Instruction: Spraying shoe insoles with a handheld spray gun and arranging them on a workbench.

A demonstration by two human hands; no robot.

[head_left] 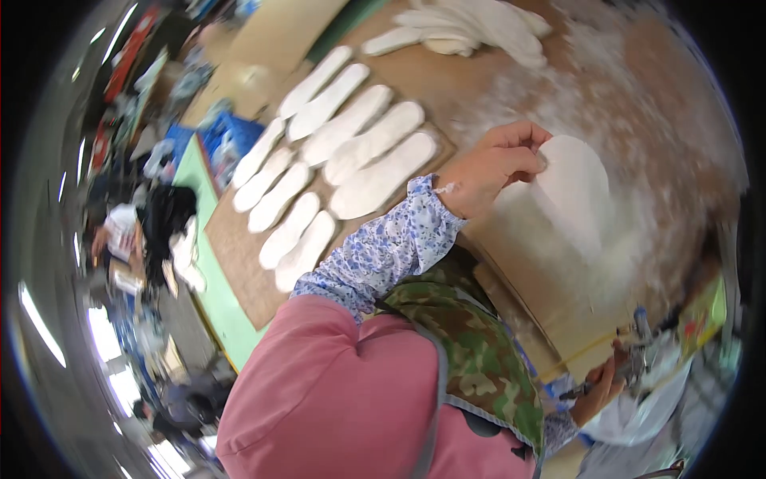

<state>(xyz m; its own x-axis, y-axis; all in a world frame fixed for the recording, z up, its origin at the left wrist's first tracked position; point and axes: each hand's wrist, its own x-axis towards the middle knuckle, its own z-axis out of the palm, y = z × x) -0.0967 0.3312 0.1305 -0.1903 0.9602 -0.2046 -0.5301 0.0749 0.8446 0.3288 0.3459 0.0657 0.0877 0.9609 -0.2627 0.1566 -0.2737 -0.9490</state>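
My left hand [499,164], its wrist in a floral sleeve cover, pinches the edge of a white insole [570,180] between thumb and fingers. The insole stands tilted above a board dusted with white; its lower end is blurred. At the lower right, my right hand [602,387] is wrapped round a metal spray gun [634,361], partly hidden by the hand. To the left of my left hand, several white insoles [383,176] lie in slanting rows on a brown board [255,275].
A loose pile of white insoles [471,24] lies at the far side of the brown work surface [662,112], which has white residue on it. A pale green table edge [219,319] runs along the left. Beyond are blue bags [235,132] and a person [124,231].
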